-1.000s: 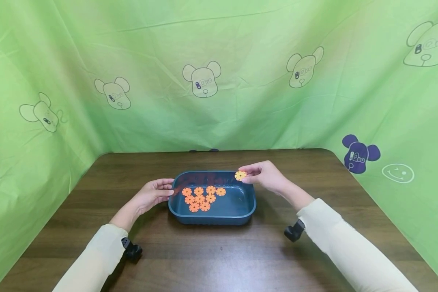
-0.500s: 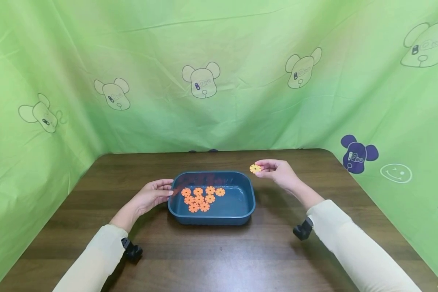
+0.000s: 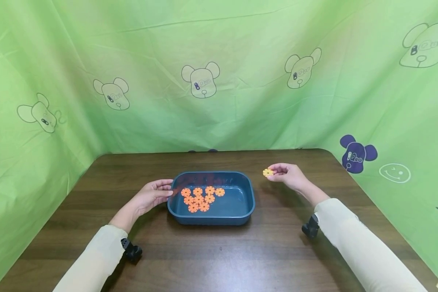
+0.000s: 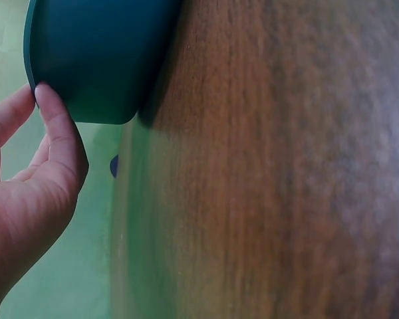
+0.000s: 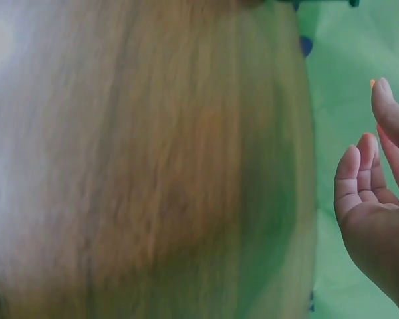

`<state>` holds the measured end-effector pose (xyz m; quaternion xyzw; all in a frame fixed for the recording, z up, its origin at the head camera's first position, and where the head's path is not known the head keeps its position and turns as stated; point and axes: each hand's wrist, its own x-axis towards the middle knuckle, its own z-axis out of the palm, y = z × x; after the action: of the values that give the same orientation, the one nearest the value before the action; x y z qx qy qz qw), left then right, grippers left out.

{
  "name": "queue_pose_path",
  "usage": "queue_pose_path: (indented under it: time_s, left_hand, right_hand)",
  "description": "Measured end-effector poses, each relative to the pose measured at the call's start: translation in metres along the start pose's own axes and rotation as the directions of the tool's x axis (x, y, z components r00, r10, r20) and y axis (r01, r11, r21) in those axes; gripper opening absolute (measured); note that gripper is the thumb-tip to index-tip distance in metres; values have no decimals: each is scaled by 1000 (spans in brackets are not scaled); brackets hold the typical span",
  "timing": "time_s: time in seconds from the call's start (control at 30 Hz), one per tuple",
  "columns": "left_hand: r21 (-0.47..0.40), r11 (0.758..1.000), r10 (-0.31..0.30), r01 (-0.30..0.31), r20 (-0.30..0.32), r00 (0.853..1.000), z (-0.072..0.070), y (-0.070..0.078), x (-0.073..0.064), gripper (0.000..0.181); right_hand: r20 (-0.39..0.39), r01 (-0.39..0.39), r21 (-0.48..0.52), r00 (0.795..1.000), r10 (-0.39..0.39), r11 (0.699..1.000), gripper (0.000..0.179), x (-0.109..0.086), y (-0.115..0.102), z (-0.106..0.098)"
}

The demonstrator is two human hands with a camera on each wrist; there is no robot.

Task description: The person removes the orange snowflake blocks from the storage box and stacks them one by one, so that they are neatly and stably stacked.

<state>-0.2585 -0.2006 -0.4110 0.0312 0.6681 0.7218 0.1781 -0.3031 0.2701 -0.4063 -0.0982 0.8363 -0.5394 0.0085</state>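
A dark blue-green plastic basin (image 3: 237,202) stands mid-table, with several orange flower-shaped discs (image 3: 198,199) lying in its left half. My left hand (image 3: 151,196) pinches the basin's left rim between thumb and fingers; the left wrist view shows the thumb tip on the outer wall (image 4: 96,60). To the right of the basin, my right hand (image 3: 288,175) pinches a yellow-orange flower-shaped disc (image 3: 268,172) by its edge, above the table. In the right wrist view only a sliver of that disc (image 5: 372,83) peeks out beyond the thumb, the rest hidden.
The brown wood-grain table (image 3: 219,259) extends around the basin. A green cloth backdrop (image 3: 241,121) with printed mouse heads hangs behind it and along both sides. Each sleeve carries a small black camera, one on the left wrist (image 3: 132,250) and one on the right (image 3: 311,226).
My right hand has moved rightward from over the basin's back right corner, carrying the yellow-orange disc out past the rim. The left hand keeps its hold on the basin.
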Motion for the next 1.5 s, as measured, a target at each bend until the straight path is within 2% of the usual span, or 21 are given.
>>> queue_pose_path:
  time_s: [0.23,0.6,0.93,1.17,1.5]
  left_hand:
    - [10,1000,1,-1,-1,1000,-1,0,1,54]
    - [15,1000,4,-4,-7,1000,0,-1,1,54]
    - [7,1000,5,-5,-7,1000,1,0,0,55]
    - [25,1000,1,0,-19,1000,1,0,0,53]
    - [30,1000,-1,2,-16,1000,1,0,0,54]
  right_hand:
    - [-11,-45,-36,999,44,998,43,-1,10,-7]
    - [35,-87,-68,995,89,994,44,-3,25,-12]
    - [42,-153,-91,987,157,984,43,-3,24,-10]
    - [36,-138,-172,989,146,975,40,-1,23,-8]
    - [24,-140,-212,989,149,967,38,-1,25,-6]
